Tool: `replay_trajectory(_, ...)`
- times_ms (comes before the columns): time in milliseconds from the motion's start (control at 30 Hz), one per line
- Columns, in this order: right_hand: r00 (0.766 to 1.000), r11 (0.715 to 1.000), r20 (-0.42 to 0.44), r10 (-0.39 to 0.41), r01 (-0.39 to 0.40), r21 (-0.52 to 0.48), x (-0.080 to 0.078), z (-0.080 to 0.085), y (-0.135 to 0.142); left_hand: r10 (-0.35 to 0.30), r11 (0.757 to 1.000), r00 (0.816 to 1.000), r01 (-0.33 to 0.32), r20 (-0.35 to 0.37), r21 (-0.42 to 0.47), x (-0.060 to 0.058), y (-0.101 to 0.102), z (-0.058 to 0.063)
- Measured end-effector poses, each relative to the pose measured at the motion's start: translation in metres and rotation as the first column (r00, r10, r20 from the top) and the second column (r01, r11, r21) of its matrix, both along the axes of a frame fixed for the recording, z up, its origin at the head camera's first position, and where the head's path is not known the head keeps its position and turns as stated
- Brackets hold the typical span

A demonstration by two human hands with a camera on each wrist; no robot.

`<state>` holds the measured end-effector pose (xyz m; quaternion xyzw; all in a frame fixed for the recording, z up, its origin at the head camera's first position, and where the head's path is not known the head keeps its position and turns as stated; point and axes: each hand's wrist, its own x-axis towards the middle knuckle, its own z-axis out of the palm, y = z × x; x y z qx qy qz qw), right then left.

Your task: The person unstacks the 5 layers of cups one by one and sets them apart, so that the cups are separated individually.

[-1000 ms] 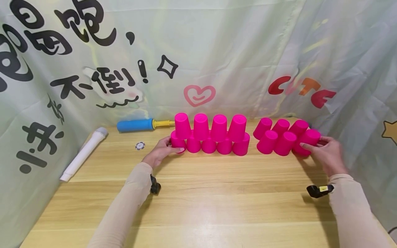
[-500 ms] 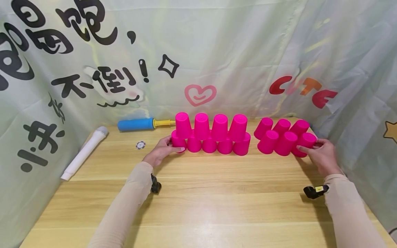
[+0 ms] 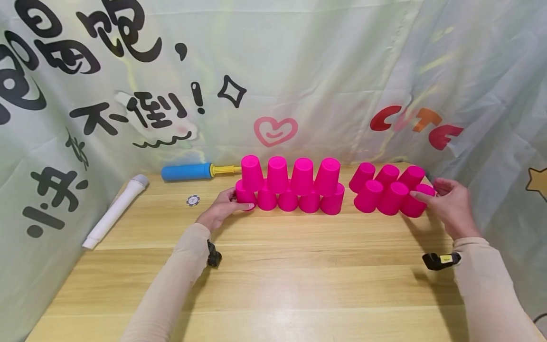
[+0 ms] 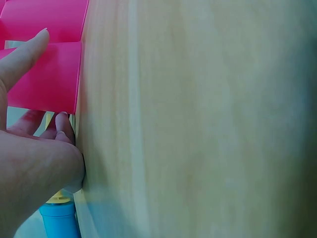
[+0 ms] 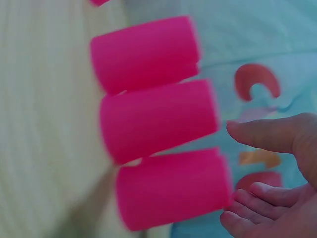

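Probably mid-stacking: gripping the end cup (image 3: 245, 194) with left hand (image 3: 220, 208), holding right hand (image 3: 453, 206), fingers apart, beside spare cups (image 3: 392, 198), next needing a pinch on one.

cloth (image 3: 325, 71) | black "不倒!" (image 3: 155, 114) | red-orange "CUTE" (image 3: 427, 117) | yellow label (image 3: 446, 259) on right wrist camera (image 3: 432, 261): illegible

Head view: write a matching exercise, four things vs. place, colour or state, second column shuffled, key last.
1. left hand
2. right hand
3. hand pump
4. poker chip

A. blue and yellow
B. holding the bottom-left stacked pink cup
C. round, flat on the table
D. beside the six unstacked pink cups

Key: 1-B, 2-D, 3-A, 4-C
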<state>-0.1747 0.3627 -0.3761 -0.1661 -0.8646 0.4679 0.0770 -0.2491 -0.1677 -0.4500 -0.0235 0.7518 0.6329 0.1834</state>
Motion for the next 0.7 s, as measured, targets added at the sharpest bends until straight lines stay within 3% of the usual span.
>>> replay_trajectory(400,0.994,0.995,-0.059,0.097,-0.096,0.02,0.002,0.052,-0.033,0.002,1.0,1.0,-0.002,0.001,-0.009,0.002,0.0,0.001)
replay_trajectory(700,0.969,0.973,-0.087,0.231,-0.23,0.029,0.003,0.063,-0.071,0.005,1.0,1.0,-0.005,0.005,-0.02,0.001,0.0,0.001)
